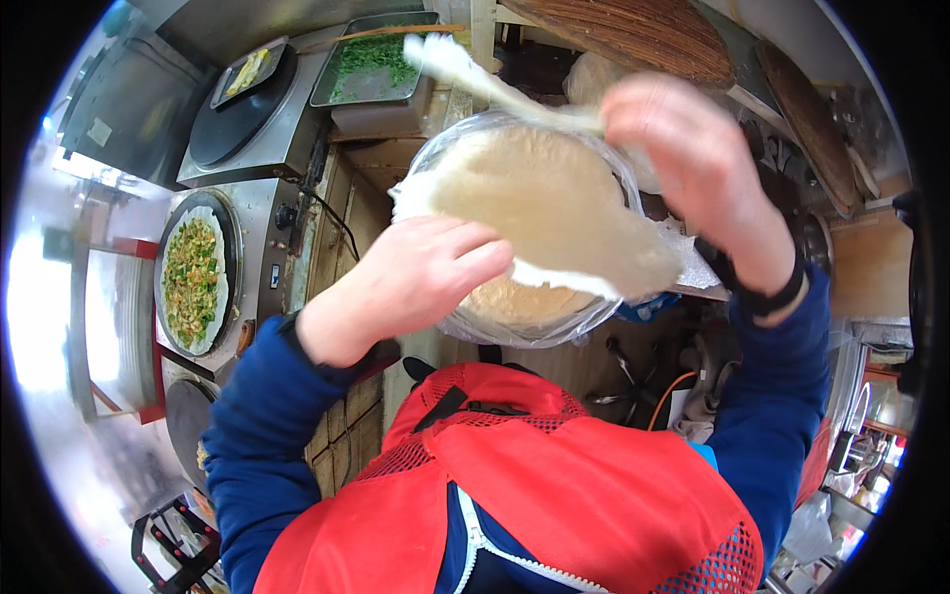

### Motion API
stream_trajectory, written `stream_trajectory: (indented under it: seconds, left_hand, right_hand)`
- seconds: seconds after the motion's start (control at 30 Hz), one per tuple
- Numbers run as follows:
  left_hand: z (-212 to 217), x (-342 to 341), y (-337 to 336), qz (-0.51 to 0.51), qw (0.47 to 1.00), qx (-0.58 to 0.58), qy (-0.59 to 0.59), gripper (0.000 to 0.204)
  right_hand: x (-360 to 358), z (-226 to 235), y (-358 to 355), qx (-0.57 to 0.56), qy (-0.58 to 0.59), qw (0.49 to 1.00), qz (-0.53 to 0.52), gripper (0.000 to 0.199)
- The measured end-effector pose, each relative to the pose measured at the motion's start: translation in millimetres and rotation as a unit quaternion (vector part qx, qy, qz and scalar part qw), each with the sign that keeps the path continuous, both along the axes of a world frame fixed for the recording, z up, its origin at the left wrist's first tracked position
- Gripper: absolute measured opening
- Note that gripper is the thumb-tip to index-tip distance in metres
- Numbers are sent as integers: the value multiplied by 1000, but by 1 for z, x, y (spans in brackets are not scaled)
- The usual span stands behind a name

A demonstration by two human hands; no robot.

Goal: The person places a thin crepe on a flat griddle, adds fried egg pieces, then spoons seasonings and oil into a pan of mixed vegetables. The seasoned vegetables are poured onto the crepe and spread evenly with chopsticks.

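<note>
Two hands share one thin pale dough sheet (554,213), lifted over a bowl (604,317) lined with clear plastic that holds more rounds. Right hand (708,178) sits at the sheet's far upper edge, fingers closed on it; a stretched tail (465,69) runs up and left from that grip. Left hand (421,277) lies at the near lower-left edge, fingers curled against the sheet, exact pinch hidden. Long axis runs lower-right to upper-left; the bulk hangs between the grips, just above the bowl.
</note>
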State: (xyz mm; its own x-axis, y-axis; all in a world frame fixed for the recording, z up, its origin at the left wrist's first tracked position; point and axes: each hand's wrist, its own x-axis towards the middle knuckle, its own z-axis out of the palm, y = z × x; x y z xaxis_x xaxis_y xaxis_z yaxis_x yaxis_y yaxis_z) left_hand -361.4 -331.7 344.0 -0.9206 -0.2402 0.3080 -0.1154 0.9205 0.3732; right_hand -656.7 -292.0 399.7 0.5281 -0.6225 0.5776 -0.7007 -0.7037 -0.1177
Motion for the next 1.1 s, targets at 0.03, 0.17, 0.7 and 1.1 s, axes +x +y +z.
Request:
stream_trajectory:
  seconds: [0.03, 0.17, 0.7, 1.1]
  left_hand:
    - [19, 7, 4, 6, 1000, 23, 12, 21]
    - [64, 33, 2, 137, 939, 315, 8, 11]
    - [10, 304, -33, 576, 775, 219, 142, 22]
    - [-23, 555, -11, 693, 682, -5, 232, 15]
  right_hand:
    - [4, -6, 14, 117, -12, 993, 23, 26]
    - [4, -46, 46, 538, -124, 834, -3, 36]
    - [176, -145, -88, 562, -467, 676, 101, 57]
    - [468, -93, -241, 555, -399, 701, 201, 55]
